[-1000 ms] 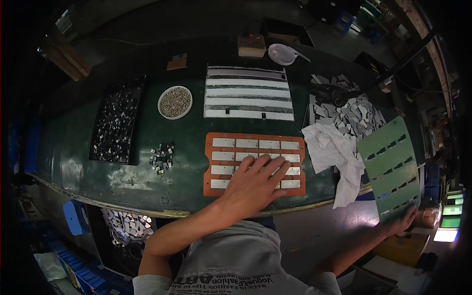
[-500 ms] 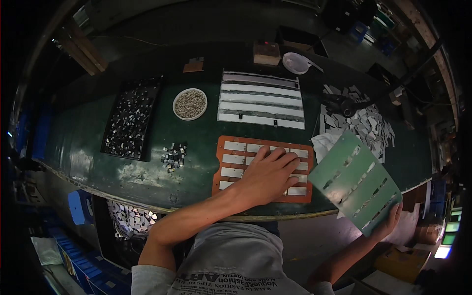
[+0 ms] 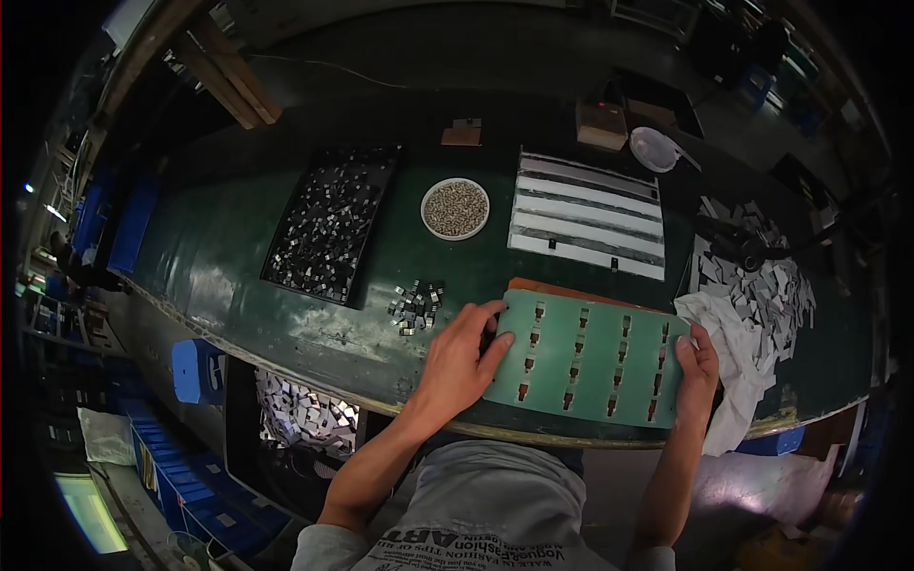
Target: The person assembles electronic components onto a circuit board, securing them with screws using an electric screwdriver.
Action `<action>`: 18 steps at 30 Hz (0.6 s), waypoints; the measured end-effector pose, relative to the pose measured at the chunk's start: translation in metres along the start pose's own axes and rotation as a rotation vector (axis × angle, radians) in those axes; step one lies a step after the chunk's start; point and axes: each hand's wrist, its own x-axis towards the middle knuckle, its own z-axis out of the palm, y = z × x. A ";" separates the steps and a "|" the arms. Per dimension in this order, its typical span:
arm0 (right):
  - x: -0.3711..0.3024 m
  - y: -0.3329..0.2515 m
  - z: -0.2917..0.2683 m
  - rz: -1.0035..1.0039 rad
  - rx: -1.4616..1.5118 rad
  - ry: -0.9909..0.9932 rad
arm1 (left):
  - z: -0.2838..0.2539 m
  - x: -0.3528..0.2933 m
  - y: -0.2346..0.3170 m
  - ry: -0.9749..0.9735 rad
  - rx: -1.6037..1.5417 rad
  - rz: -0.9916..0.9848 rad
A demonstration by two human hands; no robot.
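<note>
My left hand [image 3: 460, 360] pinches the left edge of a thin green plate [image 3: 598, 366] with rows of small cut-outs. At its right edge my right hand [image 3: 698, 379] has fingers and thumb closed on the rim. The plate lies over an orange frame [image 3: 543, 286], of which only a strip at the far edge shows. Brownish-red and pale patches appear through the cut-outs. Left of my left hand lies a small pile of black and metal parts [image 3: 415, 307]. Beside my right hand is a crumpled white cloth [image 3: 728, 357].
A black tray [image 3: 333, 224] of small dark parts stands at the left, beside a white bowl [image 3: 455, 208] of tiny metal pieces. Behind the plate lies a board with white strips [image 3: 587, 211]. Grey flat pieces [image 3: 762, 295] heap at the right, below a dark arm [image 3: 747, 252].
The green plate has swung from tilted at the right to lying over the orange frame. My left hand has left the frame's white pieces and taken the plate's left edge. The view has shifted.
</note>
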 end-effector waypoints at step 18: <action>-0.025 0.002 -0.012 -0.221 -0.629 0.020 | 0.008 0.006 -0.014 -0.007 0.039 -0.029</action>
